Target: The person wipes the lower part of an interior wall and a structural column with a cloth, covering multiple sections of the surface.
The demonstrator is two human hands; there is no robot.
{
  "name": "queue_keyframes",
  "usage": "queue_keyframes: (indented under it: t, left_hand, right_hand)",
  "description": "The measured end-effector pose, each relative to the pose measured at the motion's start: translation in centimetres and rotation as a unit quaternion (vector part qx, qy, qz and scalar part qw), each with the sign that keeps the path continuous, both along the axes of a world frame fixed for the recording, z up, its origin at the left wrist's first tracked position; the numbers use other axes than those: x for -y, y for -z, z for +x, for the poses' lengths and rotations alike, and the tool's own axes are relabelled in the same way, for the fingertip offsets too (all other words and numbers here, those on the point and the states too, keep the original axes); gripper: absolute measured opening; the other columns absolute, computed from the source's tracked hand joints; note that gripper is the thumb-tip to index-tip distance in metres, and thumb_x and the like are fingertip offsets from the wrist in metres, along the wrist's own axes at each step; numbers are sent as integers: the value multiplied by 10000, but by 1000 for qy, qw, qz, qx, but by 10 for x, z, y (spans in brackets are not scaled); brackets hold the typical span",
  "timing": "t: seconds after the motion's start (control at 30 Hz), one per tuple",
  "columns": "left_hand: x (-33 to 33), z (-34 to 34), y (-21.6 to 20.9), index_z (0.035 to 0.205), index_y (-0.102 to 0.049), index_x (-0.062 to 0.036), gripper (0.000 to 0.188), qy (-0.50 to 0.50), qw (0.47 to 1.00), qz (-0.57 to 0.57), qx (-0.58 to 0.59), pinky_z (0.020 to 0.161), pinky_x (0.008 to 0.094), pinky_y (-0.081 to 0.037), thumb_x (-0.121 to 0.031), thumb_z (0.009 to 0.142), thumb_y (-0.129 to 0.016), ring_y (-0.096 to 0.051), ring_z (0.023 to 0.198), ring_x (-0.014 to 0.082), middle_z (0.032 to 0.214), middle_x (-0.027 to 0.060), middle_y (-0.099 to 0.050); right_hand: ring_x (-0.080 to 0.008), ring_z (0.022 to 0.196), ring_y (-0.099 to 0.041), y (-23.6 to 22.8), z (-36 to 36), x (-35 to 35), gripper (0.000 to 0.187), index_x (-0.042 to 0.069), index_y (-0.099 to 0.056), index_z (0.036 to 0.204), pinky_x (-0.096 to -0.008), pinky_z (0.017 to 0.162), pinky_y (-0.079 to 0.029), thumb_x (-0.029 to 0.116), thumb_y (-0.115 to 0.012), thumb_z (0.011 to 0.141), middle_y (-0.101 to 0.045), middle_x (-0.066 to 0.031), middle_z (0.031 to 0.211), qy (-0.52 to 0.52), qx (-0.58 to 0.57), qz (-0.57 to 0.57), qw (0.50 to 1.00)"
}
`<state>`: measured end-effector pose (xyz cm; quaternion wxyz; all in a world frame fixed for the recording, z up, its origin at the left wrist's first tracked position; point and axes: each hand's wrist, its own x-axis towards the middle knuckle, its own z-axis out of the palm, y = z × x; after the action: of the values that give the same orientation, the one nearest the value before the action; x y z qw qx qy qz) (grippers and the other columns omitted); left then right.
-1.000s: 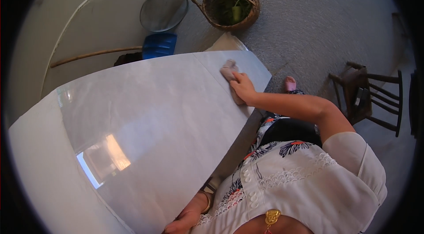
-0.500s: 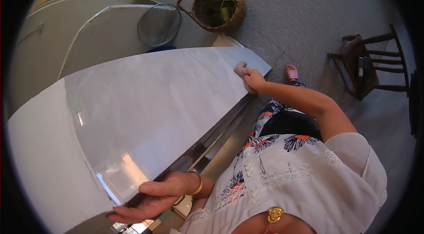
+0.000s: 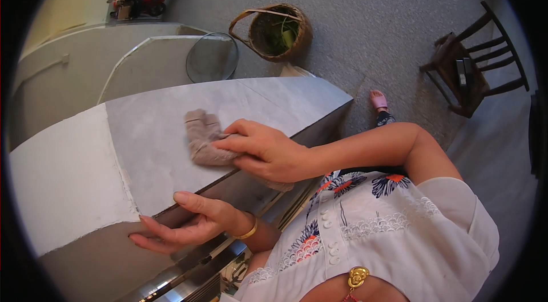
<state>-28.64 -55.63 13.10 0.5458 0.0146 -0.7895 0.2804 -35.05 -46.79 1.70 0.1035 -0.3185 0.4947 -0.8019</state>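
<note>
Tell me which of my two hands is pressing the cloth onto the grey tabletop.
Your right hand presses the crumpled beige cloth on the tabletop. The left hand, wearing a gold bangle, holds no cloth and rests open at the table's near edge.

The grey tabletop [image 3: 154, 131] lies open left of the cloth [image 3: 205, 139]; nothing else stands on it.

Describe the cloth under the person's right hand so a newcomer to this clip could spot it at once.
Start at the big grey slab filling the left of the view. Near its front edge the right hand presses down on a crumpled cloth. It is soft and beige-grey, the only loose thing on the slab, unlike the woven basket on the floor beyond.
</note>
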Motion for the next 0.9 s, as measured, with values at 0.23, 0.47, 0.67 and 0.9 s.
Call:
queue_keyframes:
  t: [0.23, 0.47, 0.67, 0.9]
  left_hand:
    - [-1, 2, 1, 1216, -422, 7, 482, -23, 1000, -2, 12, 1004, 492, -222, -232, 821, -559, -217, 1272, 331, 1357, 215, -208]
    - [0, 4, -4, 1217, -444, -7, 473, -6, 1000, 2, -3, 1003, 456, -260, -248, 826, -555, -265, 1254, 294, 1336, 191, -265]
    - [4, 1, -1, 1224, -426, 17, 472, 30, 999, 33, -9, 1018, 453, -240, -213, 826, -535, -248, 1268, 292, 1346, 187, -255]
    - [1, 2, -1, 1249, -380, 26, 476, 17, 999, 30, 32, 1032, 448, -230, -188, 841, -500, -212, 1282, 300, 1360, 175, -223]
  right_hand:
    - [-303, 949, -506, 69, -24, 45, 308, 91, -561, 1074, -354, 816, -417, 107, -530, 769, -515, -139, 1023, 14, 13, 27, 999]
    - [-351, 980, -500, 234, -38, 48, 244, 114, -579, 986, -403, 840, -404, 203, -443, 805, -519, -184, 1055, -129, 189, 433, 872]
    - [-366, 975, -497, 164, -38, 54, 214, 145, -556, 982, -420, 840, -404, 216, -440, 816, -487, -208, 1072, -53, 138, 413, 898]
    - [-342, 918, -510, 109, -77, 110, 214, 145, -555, 999, -396, 813, -416, 218, -461, 821, -486, -177, 1032, -15, 91, 266, 960]
